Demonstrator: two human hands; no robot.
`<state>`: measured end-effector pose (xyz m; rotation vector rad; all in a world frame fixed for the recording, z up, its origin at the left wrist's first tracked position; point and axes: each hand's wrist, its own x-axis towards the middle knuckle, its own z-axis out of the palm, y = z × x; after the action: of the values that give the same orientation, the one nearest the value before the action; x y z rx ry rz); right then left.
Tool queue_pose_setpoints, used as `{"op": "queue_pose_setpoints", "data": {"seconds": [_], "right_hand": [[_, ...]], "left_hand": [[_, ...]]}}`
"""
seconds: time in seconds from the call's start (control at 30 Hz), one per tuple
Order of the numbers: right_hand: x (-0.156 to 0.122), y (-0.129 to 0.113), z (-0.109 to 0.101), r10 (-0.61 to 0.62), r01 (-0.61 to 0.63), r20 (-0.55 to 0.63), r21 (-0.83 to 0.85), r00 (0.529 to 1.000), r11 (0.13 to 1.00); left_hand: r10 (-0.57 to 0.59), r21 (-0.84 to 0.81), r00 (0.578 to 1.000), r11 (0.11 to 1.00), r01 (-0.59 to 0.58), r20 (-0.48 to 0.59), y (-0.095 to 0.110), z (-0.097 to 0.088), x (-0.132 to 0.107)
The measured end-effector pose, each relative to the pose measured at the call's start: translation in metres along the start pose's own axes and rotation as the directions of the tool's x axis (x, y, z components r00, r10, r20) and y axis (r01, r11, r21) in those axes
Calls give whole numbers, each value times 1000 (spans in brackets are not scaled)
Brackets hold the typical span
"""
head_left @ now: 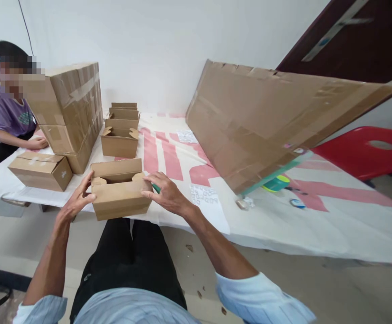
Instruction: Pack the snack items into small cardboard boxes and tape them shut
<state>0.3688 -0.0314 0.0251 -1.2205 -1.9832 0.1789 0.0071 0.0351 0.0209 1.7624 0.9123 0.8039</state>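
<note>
An open cardboard box (122, 198) sits at the table's front edge, its long back flap raised and its small end flaps folded inward. At its left end, my left hand (77, 198) grips the side, with the thumb on the front and the fingers toward the back corner. My right hand (165, 191) holds the box's right end. A slim green pen-like object (156, 187) shows between that hand's thumb and fingers; its exact kind is unclear. The inside of the box is mostly hidden.
Beyond it stand several open boxes (119, 146). A closed taped box (41, 170) lies left, before a tall carton stack (77, 103); a person (7, 108) sits behind. Right are a printed sheet (209, 207), a leaning cardboard panel (250, 126), a tape roll (297, 204) and a red chair (367, 150).
</note>
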Motion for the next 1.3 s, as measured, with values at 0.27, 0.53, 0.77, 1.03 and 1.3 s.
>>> {"op": "queue_pose_setpoints", "data": {"seconds": [0.27, 0.53, 0.77, 1.03, 1.3], "right_hand": [[-38, -39, 1, -294, 230, -181, -307, 938, 923], [-68, -47, 20, -359, 284, -99, -434, 928, 855], [-39, -58, 9, -305, 302, 31, -263, 952, 916], [-6, -46, -4, -301, 377, 237, -422, 924, 824], [14, -50, -29, 58, 248, 400, -667, 915, 702]], "left_hand": [[55, 4, 998, 998, -55, 27, -8, -3, 1], [25, 80, 993, 996, -34, 113, -2, 1, -3], [44, 140, 996, 989, -55, 80, -2, 6, -6], [83, 136, 995, 987, -89, 49, 0, 12, -17], [96, 122, 995, 988, -98, 23, -3, 19, -23]]}}
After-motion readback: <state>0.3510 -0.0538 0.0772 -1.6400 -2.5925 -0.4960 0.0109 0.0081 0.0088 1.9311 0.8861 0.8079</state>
